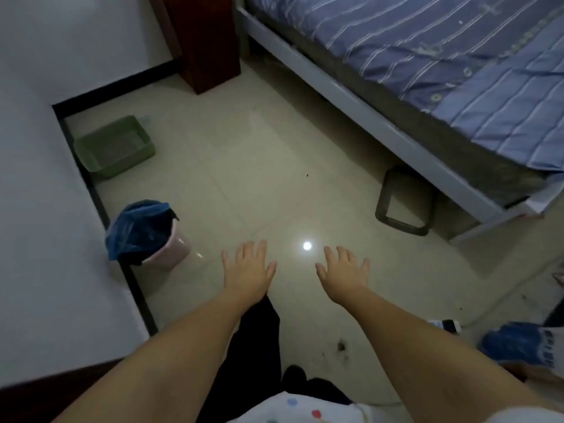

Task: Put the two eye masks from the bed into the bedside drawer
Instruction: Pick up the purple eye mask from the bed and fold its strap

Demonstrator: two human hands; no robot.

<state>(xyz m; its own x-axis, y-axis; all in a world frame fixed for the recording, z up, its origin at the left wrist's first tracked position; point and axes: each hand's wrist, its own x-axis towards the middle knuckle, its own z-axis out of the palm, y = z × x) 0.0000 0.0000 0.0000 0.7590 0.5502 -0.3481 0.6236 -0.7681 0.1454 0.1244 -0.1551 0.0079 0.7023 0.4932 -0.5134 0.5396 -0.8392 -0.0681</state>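
My left hand (247, 270) and my right hand (343, 271) are stretched out in front of me over the tiled floor, palms down, fingers spread, holding nothing. The bed (427, 71) with a blue striped cover fills the upper right. A dark red-brown wooden bedside cabinet (207, 41) stands at the top, between the white wall and the bed frame; only its side shows, and no drawer front is visible. No eye mask can be seen on the part of the bed in view.
A green plastic basket (114, 146) sits by the wall on the left. A pink bin with a blue bag (146, 233) stands nearer me. A dark basket (404, 203) lies beside the bed frame. Blue items (518, 343) lie at the lower right.
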